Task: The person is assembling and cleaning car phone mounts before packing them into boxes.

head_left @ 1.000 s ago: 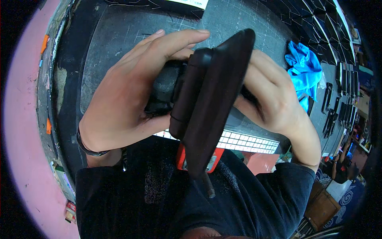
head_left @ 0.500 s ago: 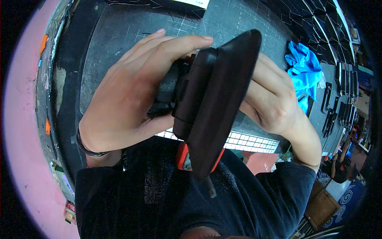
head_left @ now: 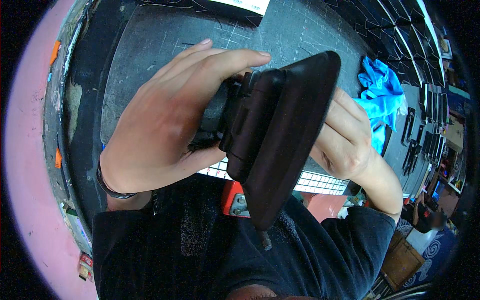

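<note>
A large black device (head_left: 280,130) with a wide flared plate and a thick ribbed body is held up close, tilted, filling the middle of the head view. My left hand (head_left: 170,115) curves round its left side. The index finger reaches over the top and the thumb goes behind the body, its tip hidden. On the other side my right hand (head_left: 345,135) has its fingers bent against the back of the flared plate, with their tips out of sight. Below the device shows a red block (head_left: 235,200) with a bolted metal plate.
A dark, line-marked work mat (head_left: 150,50) covers the table, with a white gridded ruler (head_left: 320,182) at its near edge. Blue cloth (head_left: 382,90) lies at the right, beside several black parts (head_left: 412,150). At the far side stands a box (head_left: 240,12); a person (head_left: 430,215) is at the far right.
The black device has shifted slightly right and nearer me, and more of the red block shows. My right hand has moved a little nearer too; my left hand has barely moved.
</note>
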The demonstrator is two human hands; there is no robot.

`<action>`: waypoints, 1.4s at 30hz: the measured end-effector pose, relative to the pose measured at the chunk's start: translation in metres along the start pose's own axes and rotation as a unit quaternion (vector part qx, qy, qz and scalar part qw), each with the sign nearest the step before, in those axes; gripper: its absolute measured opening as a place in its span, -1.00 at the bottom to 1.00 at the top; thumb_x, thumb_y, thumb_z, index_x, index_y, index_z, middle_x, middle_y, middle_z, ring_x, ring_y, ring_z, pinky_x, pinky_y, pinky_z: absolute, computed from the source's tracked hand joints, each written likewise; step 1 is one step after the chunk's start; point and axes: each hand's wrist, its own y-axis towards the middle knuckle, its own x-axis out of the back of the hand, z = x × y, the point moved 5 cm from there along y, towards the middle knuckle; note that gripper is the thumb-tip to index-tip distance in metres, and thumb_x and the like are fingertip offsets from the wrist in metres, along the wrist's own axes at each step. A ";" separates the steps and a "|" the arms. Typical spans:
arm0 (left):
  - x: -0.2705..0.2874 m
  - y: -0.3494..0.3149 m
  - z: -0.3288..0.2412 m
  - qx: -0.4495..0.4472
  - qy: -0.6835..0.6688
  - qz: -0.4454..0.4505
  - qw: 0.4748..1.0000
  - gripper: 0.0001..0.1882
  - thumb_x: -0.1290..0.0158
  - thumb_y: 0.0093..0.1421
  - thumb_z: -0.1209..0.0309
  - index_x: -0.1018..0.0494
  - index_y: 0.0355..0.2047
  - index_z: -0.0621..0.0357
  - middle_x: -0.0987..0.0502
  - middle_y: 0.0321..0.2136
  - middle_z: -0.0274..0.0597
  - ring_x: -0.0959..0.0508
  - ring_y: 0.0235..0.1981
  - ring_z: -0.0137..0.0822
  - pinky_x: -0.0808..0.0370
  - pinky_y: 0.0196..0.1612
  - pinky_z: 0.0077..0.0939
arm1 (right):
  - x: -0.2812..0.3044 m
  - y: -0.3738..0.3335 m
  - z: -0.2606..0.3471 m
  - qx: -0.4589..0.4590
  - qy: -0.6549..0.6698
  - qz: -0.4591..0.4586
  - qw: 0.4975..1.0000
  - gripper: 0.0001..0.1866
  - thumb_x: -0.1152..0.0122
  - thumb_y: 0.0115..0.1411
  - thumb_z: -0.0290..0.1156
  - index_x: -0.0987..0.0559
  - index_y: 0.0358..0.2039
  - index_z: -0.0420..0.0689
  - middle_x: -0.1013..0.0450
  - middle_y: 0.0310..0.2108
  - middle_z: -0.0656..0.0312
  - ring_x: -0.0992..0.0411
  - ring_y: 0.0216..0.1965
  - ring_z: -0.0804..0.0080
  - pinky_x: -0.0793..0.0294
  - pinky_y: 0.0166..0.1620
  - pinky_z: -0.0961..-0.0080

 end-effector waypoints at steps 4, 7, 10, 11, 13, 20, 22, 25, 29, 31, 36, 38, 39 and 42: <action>-0.001 -0.001 0.001 0.003 -0.010 -0.001 1.000 -0.19 -0.50 0.00 0.08 -0.55 0.21 0.20 -0.58 0.27 0.02 -0.56 0.33 0.01 -0.19 0.58 0.08 | 0.001 0.000 0.002 -0.012 0.004 0.009 1.000 -0.72 -0.42 -0.08 -0.39 -0.70 -0.33 -0.24 -0.52 -0.33 0.16 -0.55 -0.31 0.27 -0.53 -0.36 0.41; 0.000 -0.002 0.003 0.011 -0.046 0.000 0.999 -0.14 -0.52 -0.02 0.11 -0.50 0.26 0.23 -0.62 0.22 -0.02 -0.57 0.31 -0.05 -0.13 0.60 0.06 | 0.002 -0.001 0.001 -0.022 0.018 0.008 1.000 -0.70 -0.46 -0.11 -0.39 -0.70 -0.33 -0.24 -0.52 -0.33 0.17 -0.54 -0.33 0.28 -0.50 -0.38 0.41; -0.001 -0.002 0.004 0.014 -0.066 0.002 0.998 -0.08 -0.53 -0.03 0.14 -0.46 0.31 0.26 -0.66 0.17 -0.04 -0.59 0.29 -0.10 -0.09 0.61 0.05 | 0.002 -0.002 0.004 -0.015 0.005 0.002 1.000 -0.70 -0.48 -0.13 -0.41 -0.70 -0.33 -0.23 -0.53 -0.33 0.17 -0.53 -0.35 0.29 -0.49 -0.38 0.42; -0.001 -0.002 0.005 0.010 -0.063 0.001 0.998 -0.06 -0.54 -0.03 0.15 -0.43 0.33 0.26 -0.68 0.15 -0.05 -0.60 0.28 -0.12 -0.07 0.61 0.04 | 0.003 -0.002 0.004 -0.015 0.005 0.002 1.000 -0.70 -0.48 -0.13 -0.41 -0.70 -0.33 -0.23 -0.53 -0.33 0.17 -0.53 -0.35 0.29 -0.49 -0.38 0.42; -0.001 -0.003 0.004 0.017 -0.066 -0.002 0.998 -0.06 -0.54 -0.03 0.15 -0.44 0.32 0.26 -0.68 0.14 -0.05 -0.61 0.27 -0.12 -0.07 0.61 0.04 | 0.003 -0.002 0.005 -0.014 -0.001 0.005 1.000 -0.69 -0.49 -0.15 -0.41 -0.70 -0.34 -0.22 -0.53 -0.33 0.17 -0.53 -0.35 0.28 -0.49 -0.38 0.42; -0.001 -0.003 0.005 0.016 -0.072 -0.002 0.997 -0.07 -0.54 -0.04 0.17 -0.45 0.31 0.27 -0.69 0.12 -0.04 -0.61 0.26 -0.12 -0.05 0.61 0.03 | 0.005 -0.004 0.008 -0.022 -0.001 0.009 1.000 -0.69 -0.50 -0.15 -0.41 -0.70 -0.33 -0.21 -0.55 -0.31 0.17 -0.53 -0.33 0.28 -0.51 -0.36 0.43; 0.000 -0.003 0.005 0.015 -0.071 -0.002 0.997 -0.07 -0.54 -0.04 0.17 -0.46 0.30 0.28 -0.68 0.13 -0.04 -0.61 0.26 -0.11 -0.04 0.61 0.03 | 0.004 -0.004 0.008 -0.024 -0.001 0.008 1.000 -0.70 -0.50 -0.14 -0.42 -0.70 -0.33 -0.21 -0.56 -0.31 0.17 -0.53 -0.33 0.28 -0.52 -0.35 0.43; 0.000 -0.003 0.004 0.026 -0.084 -0.002 0.996 -0.10 -0.54 -0.05 0.17 -0.48 0.28 0.28 -0.68 0.15 -0.04 -0.60 0.28 -0.10 -0.04 0.61 0.03 | 0.005 -0.006 0.008 -0.025 -0.004 0.011 1.000 -0.71 -0.50 -0.13 -0.43 -0.70 -0.33 -0.21 -0.56 -0.31 0.17 -0.54 -0.32 0.28 -0.53 -0.34 0.42; -0.001 -0.002 0.006 0.026 -0.080 -0.008 0.996 -0.14 -0.54 -0.06 0.16 -0.53 0.22 0.27 -0.67 0.17 -0.04 -0.58 0.30 -0.08 -0.04 0.61 0.04 | 0.004 -0.007 0.009 -0.033 -0.006 0.012 0.999 -0.71 -0.51 -0.13 -0.43 -0.70 -0.33 -0.22 -0.57 -0.31 0.17 -0.54 -0.33 0.27 -0.54 -0.34 0.42; -0.001 -0.002 0.005 0.023 -0.077 -0.009 0.997 -0.16 -0.54 -0.06 0.15 -0.54 0.21 0.26 -0.66 0.17 -0.04 -0.58 0.30 -0.07 -0.04 0.61 0.05 | 0.005 -0.007 0.010 -0.036 -0.006 0.010 0.999 -0.70 -0.50 -0.13 -0.43 -0.70 -0.33 -0.23 -0.57 -0.32 0.17 -0.54 -0.33 0.27 -0.54 -0.34 0.42; -0.001 -0.003 0.004 0.018 -0.066 -0.011 0.998 -0.17 -0.54 -0.07 0.12 -0.56 0.19 0.24 -0.66 0.17 -0.03 -0.57 0.30 -0.04 -0.05 0.60 0.06 | 0.005 -0.009 0.011 -0.031 -0.008 0.010 0.999 -0.69 -0.50 -0.15 -0.43 -0.71 -0.32 -0.22 -0.57 -0.32 0.17 -0.55 -0.33 0.28 -0.54 -0.34 0.43; -0.002 -0.003 0.005 0.028 -0.072 -0.014 0.997 -0.17 -0.54 -0.07 0.13 -0.56 0.19 0.25 -0.66 0.17 -0.03 -0.57 0.30 -0.05 -0.05 0.60 0.06 | 0.004 -0.009 0.010 -0.028 -0.010 0.013 0.999 -0.69 -0.50 -0.15 -0.43 -0.71 -0.32 -0.22 -0.58 -0.32 0.17 -0.55 -0.33 0.29 -0.54 -0.34 0.43; -0.001 -0.003 0.005 0.028 -0.072 -0.014 0.997 -0.17 -0.54 -0.07 0.13 -0.56 0.19 0.25 -0.66 0.17 -0.03 -0.57 0.30 -0.05 -0.05 0.60 0.06 | 0.004 -0.009 0.011 -0.031 -0.013 0.012 0.999 -0.69 -0.50 -0.15 -0.42 -0.71 -0.33 -0.21 -0.58 -0.32 0.18 -0.55 -0.32 0.29 -0.54 -0.34 0.44; -0.001 -0.003 0.006 0.032 -0.082 -0.003 0.996 -0.17 -0.54 -0.06 0.12 -0.56 0.19 0.25 -0.66 0.17 -0.04 -0.58 0.30 -0.07 -0.06 0.60 0.06 | 0.005 -0.010 0.012 -0.034 -0.015 0.011 0.999 -0.70 -0.50 -0.14 -0.41 -0.71 -0.33 -0.21 -0.58 -0.33 0.18 -0.55 -0.32 0.29 -0.54 -0.34 0.44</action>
